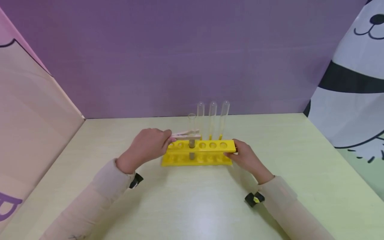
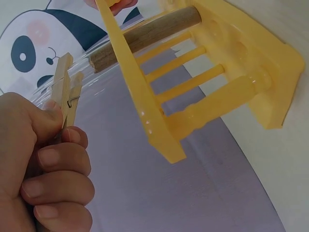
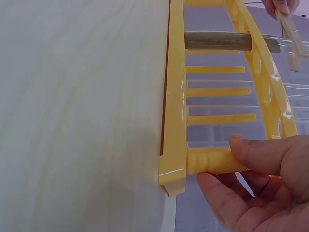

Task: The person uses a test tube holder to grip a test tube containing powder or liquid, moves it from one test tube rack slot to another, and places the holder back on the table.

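A yellow test tube rack point(image 1: 196, 163) stands on the table, and a clear test tube point(image 1: 192, 121) with a grey-brown filling point(image 2: 159, 31) sits upright in one of its holes. My left hand point(image 1: 149, 142) grips a wooden test tube clamp point(image 2: 59, 92) by its handles. The clamp's jaws are at the upper part of that tube, above the rack; how tightly they close on it I cannot tell. At the rack's right end, my right hand point(image 1: 247, 155) holds the end post point(image 3: 217, 161) between thumb and fingers.
Three clear tubes point(image 1: 212, 115) stand upside down on pegs along the rack's back. The pale table point(image 1: 120, 213) meets a purple backdrop point(image 1: 192, 60) behind the rack. Printed panels flank both sides. Small black devices point(image 1: 254, 199) sit at the cuffs.
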`<state>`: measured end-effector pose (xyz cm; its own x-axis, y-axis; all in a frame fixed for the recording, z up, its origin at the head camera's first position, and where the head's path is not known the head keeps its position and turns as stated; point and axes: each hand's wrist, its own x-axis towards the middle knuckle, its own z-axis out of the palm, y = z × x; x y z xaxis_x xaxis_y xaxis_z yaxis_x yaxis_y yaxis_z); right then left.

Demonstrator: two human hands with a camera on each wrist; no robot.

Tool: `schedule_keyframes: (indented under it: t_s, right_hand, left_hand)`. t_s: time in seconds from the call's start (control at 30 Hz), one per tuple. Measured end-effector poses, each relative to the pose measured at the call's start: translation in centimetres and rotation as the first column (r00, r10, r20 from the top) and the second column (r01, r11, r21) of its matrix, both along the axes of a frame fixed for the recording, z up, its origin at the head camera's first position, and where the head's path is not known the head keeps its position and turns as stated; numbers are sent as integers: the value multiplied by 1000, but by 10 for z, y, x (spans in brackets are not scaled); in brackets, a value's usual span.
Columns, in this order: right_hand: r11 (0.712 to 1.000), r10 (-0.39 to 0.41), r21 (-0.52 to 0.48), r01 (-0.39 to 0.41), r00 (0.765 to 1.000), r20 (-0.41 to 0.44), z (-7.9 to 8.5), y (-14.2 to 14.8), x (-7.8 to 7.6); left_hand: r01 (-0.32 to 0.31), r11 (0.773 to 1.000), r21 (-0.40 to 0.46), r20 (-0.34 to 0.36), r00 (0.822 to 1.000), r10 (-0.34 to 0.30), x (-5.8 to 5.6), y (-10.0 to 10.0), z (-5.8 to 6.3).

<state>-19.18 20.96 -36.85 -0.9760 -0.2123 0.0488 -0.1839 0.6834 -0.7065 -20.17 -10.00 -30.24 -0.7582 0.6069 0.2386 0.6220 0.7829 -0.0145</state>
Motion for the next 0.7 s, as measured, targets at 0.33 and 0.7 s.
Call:
schedule_keyframes:
  t_s: [0.33,0.7]
  right_hand:
    - [1000,11,-10,-11,1000,1,-1,0,0]
    - [1000,9,-3,-9,1000,-13,-1,1,1]
  left_hand:
    - [1,1000,-27,10,1000,-1,1,0,-8]
    - [1,999,-41,33,999,0,2,2,-14]
